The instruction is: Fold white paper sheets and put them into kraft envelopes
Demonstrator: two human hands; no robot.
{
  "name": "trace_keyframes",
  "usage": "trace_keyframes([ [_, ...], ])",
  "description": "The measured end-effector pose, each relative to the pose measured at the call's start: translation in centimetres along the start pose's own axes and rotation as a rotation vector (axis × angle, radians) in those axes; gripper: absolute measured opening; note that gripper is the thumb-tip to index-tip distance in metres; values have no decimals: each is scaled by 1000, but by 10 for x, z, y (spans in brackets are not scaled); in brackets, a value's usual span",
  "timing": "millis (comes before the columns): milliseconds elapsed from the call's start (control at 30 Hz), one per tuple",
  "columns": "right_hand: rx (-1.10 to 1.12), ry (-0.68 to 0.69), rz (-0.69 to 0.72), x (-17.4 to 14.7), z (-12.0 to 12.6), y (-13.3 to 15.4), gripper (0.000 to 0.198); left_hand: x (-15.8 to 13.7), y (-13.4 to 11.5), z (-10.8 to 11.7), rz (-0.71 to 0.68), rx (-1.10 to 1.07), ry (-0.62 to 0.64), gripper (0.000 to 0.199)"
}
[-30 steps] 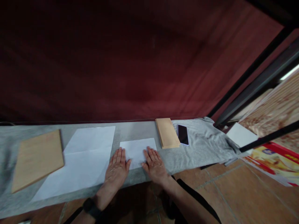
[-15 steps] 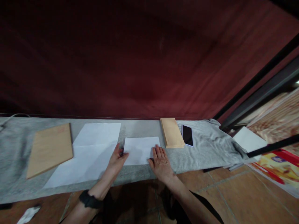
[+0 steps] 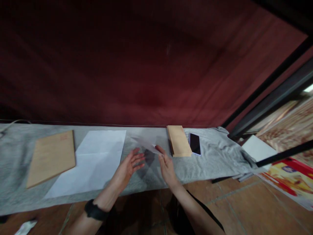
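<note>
A folded sheet of white paper [image 3: 146, 144] is lifted off the grey cloth, tilted and blurred by motion. My right hand [image 3: 166, 164] pinches it at its right end. My left hand [image 3: 130, 165], a dark band on its wrist, is held up just below and left of the paper, fingers apart and holding nothing. To its left lies a larger white sheet [image 3: 97, 160] with a crease across it. A stack of small brown envelopes [image 3: 179, 140] rests to the right of my right hand.
The grey cloth [image 3: 220, 160] covers a long narrow surface before a dark red curtain [image 3: 146, 65]. A large brown envelope [image 3: 52, 156] lies at left, a phone [image 3: 195, 143] beside the small envelopes. Dark metal bars [image 3: 266, 81] and a colourful box [image 3: 290, 179] stand at right.
The folded white paper was flat on the cloth under both hands. My right hand has picked it up and tilted it, while my left hand has let go and spread its fingers.
</note>
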State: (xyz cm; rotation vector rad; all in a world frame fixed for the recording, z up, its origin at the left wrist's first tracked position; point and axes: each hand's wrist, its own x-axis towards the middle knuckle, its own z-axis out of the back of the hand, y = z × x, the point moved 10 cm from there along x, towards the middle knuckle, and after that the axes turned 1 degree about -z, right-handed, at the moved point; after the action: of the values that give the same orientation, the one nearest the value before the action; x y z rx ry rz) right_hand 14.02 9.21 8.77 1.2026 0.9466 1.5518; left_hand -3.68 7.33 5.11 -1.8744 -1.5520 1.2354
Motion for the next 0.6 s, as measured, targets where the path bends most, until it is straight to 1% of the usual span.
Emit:
trace_keyframes([
  [67, 328, -159, -162, 5, 12, -14, 46, 0, 15, 4, 84, 25, -55, 41],
  [100, 479, -213, -221, 6, 13, -18, 50, 0, 24, 3, 123, 34, -66, 41],
  [167, 733, -252, -273, 6, 5, -20, 55, 0, 37, -1, 171, 36, -50, 42],
  [233, 892, -227, -287, 5, -8, -17, 55, 2, 41, -6, 150, 29, -23, 43],
  [300, 948, -202, -316, 1, -19, -18, 50, 5, 36, -3, 79, 36, -40, 46],
  [400, 924, -196, -396, -6, -25, -30, 39, 6, 20, 15, -15, 121, -135, 52],
  [467, 885, -214, -450, -8, -19, -43, 35, 7, 8, 24, -54, 230, -154, 56],
  [533, 848, -244, -485, -8, -7, -56, 32, 8, -5, 28, -99, 342, -123, 59],
  [600, 776, -297, -500, -8, 10, -70, 33, 12, -15, 31, -147, 434, -85, 62],
])
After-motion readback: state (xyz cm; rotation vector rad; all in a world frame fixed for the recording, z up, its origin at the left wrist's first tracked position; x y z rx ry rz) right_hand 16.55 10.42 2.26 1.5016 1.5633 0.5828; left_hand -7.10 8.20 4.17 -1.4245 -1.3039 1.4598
